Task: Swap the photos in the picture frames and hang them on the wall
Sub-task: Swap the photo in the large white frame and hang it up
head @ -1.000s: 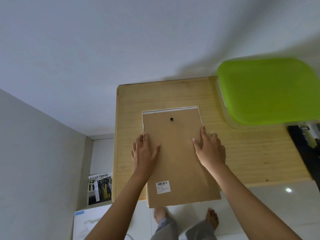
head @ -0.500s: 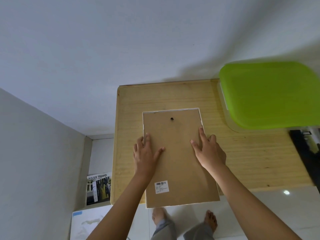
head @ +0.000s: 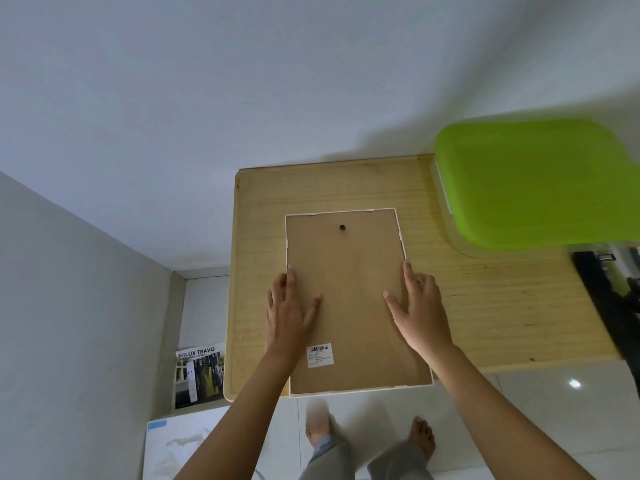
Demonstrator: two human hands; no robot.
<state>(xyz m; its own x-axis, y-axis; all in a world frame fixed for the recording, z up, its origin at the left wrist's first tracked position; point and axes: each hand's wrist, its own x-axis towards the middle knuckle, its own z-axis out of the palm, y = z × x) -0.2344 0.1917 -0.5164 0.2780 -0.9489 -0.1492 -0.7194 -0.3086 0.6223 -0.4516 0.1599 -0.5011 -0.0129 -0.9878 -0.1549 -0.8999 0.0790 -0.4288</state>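
A white picture frame lies face down on the wooden table, its near end over the table's front edge. Its brown backing board sits inside the white rim, with a small black hanging hole near the far end and a barcode label near me. My left hand rests flat on the board's left edge, fingers spread. On the right edge my right hand lies flat the same way. Neither hand grips anything. The photo side is hidden.
A clear box with a lime green lid stands at the table's far right. A magazine leans in the gap left of the table, with a white sheet below it. Dark objects sit at the right edge. My bare feet are on the tiled floor.
The backing board, earlier skewed and sticking past the frame's near end, now sits squarely inside the white rim. Both hands stayed flat on it and slid slightly toward its edges.
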